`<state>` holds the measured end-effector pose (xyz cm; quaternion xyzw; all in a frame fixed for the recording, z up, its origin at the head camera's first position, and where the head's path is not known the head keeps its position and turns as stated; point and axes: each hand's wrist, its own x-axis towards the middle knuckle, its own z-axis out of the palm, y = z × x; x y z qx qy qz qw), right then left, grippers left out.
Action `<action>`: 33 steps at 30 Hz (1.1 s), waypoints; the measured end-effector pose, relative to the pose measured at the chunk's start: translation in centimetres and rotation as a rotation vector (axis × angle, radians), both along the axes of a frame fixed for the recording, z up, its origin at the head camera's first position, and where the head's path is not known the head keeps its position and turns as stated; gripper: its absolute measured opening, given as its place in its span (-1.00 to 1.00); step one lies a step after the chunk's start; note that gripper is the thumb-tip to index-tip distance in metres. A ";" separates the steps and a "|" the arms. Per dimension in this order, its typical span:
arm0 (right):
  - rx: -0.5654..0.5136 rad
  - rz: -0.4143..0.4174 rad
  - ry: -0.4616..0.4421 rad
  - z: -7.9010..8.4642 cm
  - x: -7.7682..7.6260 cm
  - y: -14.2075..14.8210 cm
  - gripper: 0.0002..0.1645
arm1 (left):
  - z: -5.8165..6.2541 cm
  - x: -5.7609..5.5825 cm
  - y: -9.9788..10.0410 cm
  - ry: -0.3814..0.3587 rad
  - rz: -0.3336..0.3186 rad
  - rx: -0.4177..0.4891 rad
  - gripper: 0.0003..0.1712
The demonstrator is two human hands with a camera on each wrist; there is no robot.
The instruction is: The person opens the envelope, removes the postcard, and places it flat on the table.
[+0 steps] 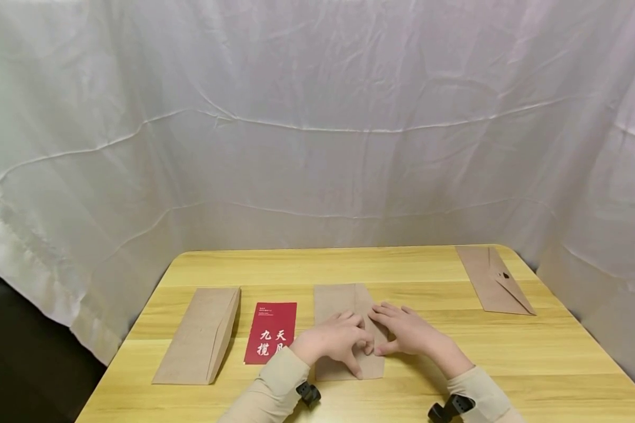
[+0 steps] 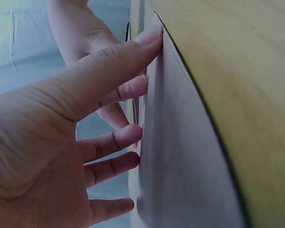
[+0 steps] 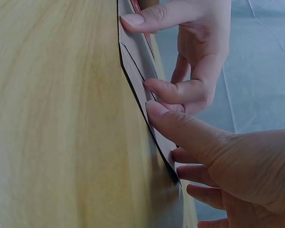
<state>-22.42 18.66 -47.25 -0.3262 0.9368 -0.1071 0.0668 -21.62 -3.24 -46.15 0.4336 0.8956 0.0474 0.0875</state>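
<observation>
A brown paper envelope (image 1: pixel 334 298) lies flat in the middle of the table, with a slanted flap along its right side. My left hand (image 1: pixel 338 341) rests on it from above, thumb and fingertips touching the paper. At its right edge, my right hand (image 1: pixel 408 332) touches the flap with thumb and fingertips. In the left wrist view the thumb lies near one end of the envelope (image 2: pixel 180 137), the fingers spread beyond it. The right wrist view shows the right thumb (image 3: pixel 157 109) on the flap, close to the left index finger. Both hands cover part of the envelope.
Left of the hands lies a red card (image 1: pixel 270 329) with white characters, partly behind the left forearm. Farther left is another brown envelope (image 1: pixel 193 338), its right side raised. An envelope with a dark mark (image 1: pixel 487 282) lies at the table's back right. Pale curtains (image 1: pixel 349 176) hang behind.
</observation>
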 end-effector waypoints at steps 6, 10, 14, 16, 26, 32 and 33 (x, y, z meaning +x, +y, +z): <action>-0.004 -0.003 0.011 -0.3 0.0 0.1 0.03 | 0.0 0.0 0.1 0.001 0.001 -0.005 -0.61; -0.003 -0.003 0.010 -0.4 0.0 0.1 0.04 | -0.2 0.0 0.2 -0.005 -0.004 0.003 -0.63; -0.006 -0.006 0.006 -0.4 0.0 0.1 0.04 | -0.4 0.0 0.3 -0.011 -0.013 0.028 -0.64; -0.012 -0.006 0.000 -0.4 0.0 0.2 0.04 | -0.5 0.0 0.3 -0.010 -0.012 0.036 -0.62; -0.007 -0.001 0.004 -0.6 -0.3 0.3 0.05 | -0.3 -0.4 -0.1 -0.004 0.000 0.015 -0.59; -0.002 -0.003 0.000 -0.6 -0.3 0.2 0.06 | -0.5 -0.6 -0.2 -0.015 -0.016 0.021 -0.67; -0.001 -0.004 -0.002 -0.6 -0.3 0.2 0.06 | -0.5 -0.6 -0.2 -0.016 -0.025 0.024 -0.68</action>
